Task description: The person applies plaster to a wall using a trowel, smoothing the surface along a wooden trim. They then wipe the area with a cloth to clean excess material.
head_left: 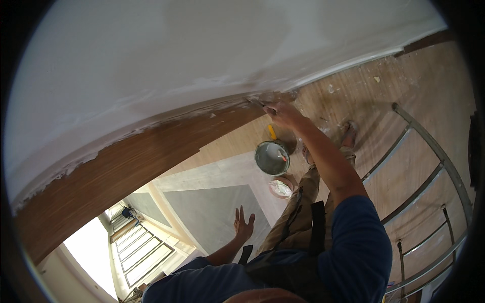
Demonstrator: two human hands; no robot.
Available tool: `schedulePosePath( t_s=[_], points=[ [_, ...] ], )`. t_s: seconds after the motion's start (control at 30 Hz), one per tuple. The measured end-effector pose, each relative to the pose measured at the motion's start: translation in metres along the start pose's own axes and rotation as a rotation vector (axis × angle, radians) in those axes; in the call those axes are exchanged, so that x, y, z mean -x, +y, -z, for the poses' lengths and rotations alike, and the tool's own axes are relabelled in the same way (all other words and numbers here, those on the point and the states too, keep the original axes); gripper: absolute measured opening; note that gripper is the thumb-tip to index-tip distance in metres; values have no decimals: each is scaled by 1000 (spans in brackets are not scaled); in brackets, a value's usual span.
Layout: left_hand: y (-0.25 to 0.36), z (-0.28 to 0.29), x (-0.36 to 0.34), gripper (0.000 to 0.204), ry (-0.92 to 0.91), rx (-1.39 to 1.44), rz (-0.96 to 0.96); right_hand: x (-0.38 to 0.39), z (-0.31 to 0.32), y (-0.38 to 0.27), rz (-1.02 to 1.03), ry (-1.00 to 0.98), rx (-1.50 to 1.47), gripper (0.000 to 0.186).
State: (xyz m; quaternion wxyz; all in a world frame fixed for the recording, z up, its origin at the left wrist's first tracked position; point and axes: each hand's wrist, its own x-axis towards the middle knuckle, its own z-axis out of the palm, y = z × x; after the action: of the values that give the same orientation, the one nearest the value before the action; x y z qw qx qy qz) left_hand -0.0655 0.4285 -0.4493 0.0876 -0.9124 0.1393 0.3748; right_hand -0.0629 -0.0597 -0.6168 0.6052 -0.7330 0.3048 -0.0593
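Head: curled right fingers point(271, 109) around scraper point(257, 102)

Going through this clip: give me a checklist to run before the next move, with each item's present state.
1. Right hand gripping the thin flat-bladed tool: ok.
2. Tool pressed firmly against the pale wall: cannot tell.
3. Left hand free: ok, open and empty.
4. Round grey-green bucket upright: ok, with pale material inside.
5. Light wood-look floor clean: not ok, pale bits lie on it.
6. Curved tubular metal frame secured: cannot tell.
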Motion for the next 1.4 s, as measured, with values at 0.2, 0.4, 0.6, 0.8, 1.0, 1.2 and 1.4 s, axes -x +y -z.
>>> schedulePosePath(
  t_s=[0.2, 0.4, 0.6, 0.8, 1.0, 1.2, 1.4],
  points=[
    [7, 10, -3, 86, 8, 20, 4, -6, -8, 7, 86, 88, 72, 40],
    [3, 9, 1, 86, 6, 40, 21, 17, -2, -17, 8, 26, 8, 40],
    [0, 14, 7, 85, 18, 55, -12, 15, 7, -33, 20, -5, 95, 42],
    [12, 23, 13, 85, 48, 103, -15, 35, 3, -45, 69, -5, 100, 41],
    [20, 23, 20, 82, 56, 60, -21, 23, 27, -74, 13, -45, 5, 40],
    [13, 25, 23, 83, 111, 133, -30, 22, 20, -68, 69, -11, 99, 38],
    [15, 35, 31, 84, 139, 159, -10, 34, 1, -44, 158, 63, 44, 38]
  ],
)
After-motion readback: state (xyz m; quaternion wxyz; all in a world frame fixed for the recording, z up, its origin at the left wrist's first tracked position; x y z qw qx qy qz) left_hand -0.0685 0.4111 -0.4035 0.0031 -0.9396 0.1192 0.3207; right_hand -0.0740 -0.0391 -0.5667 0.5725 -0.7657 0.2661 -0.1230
